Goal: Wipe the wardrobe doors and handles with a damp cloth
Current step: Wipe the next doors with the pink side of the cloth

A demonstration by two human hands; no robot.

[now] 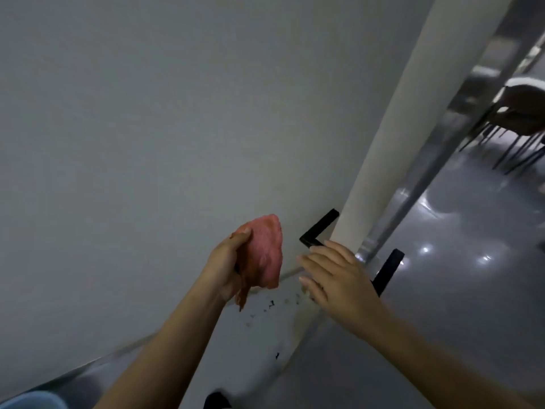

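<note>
1. We held the damp pink cloth (264,252) bunched in our left hand (227,267), thumb over its top edge and fingers curled round the wad; a loose tail hung below the palm. The cloth was off the surface, just in front of the grey wardrobe door (147,128).
2. Our right hand (333,276) was flat, fingers straight and together, gripping nothing. It lay over the lower part of the near black handle (320,228); whether it actually touched the bar we could not tell.
3. Key relation: that handle lay to the right of the cloth and slightly above its middle, close by, with the right hand nearer to it than the left.
4. The handle's visible bar ran diagonally, low-left to high-right. A second black handle (387,271), on the open door's edge (413,128), slanted the same way, further right.
5. Judgement: reaching the handle would need a short rightward carry of the cloth, then strokes along that diagonal.
</note>
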